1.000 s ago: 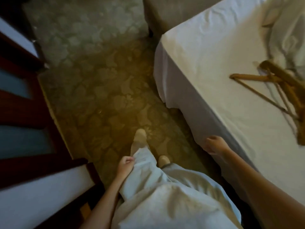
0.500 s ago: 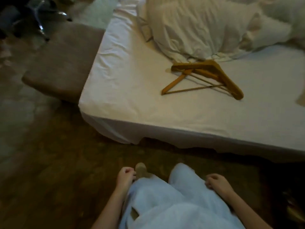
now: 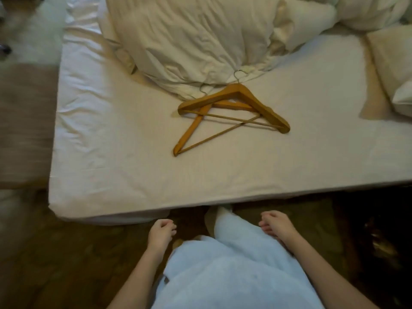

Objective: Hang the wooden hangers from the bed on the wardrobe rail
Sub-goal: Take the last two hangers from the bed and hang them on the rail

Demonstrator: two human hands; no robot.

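Observation:
Two wooden hangers lie crossed on the bed's white sheet (image 3: 111,141). The upper hanger (image 3: 252,97) spreads wide, with its metal hook resting against the duvet. Under it, the lower hanger (image 3: 189,130) angles toward the bed's near edge. My left hand (image 3: 161,234) and my right hand (image 3: 276,225) hang at my sides below the mattress edge, fingers loosely curled, nothing in either. Both are well short of the hangers. No wardrobe rail is in view.
A crumpled cream duvet (image 3: 196,36) is heaped at the back of the bed, and a pillow (image 3: 392,63) lies at the right. A brown upholstered bench (image 3: 24,121) stands left of the bed. Patterned carpet (image 3: 66,264) lies underfoot.
The view has swung from the floor beside the wardrobe to face the bed, and I have come closer to it. The hangers have not moved; both hands stay down and empty.

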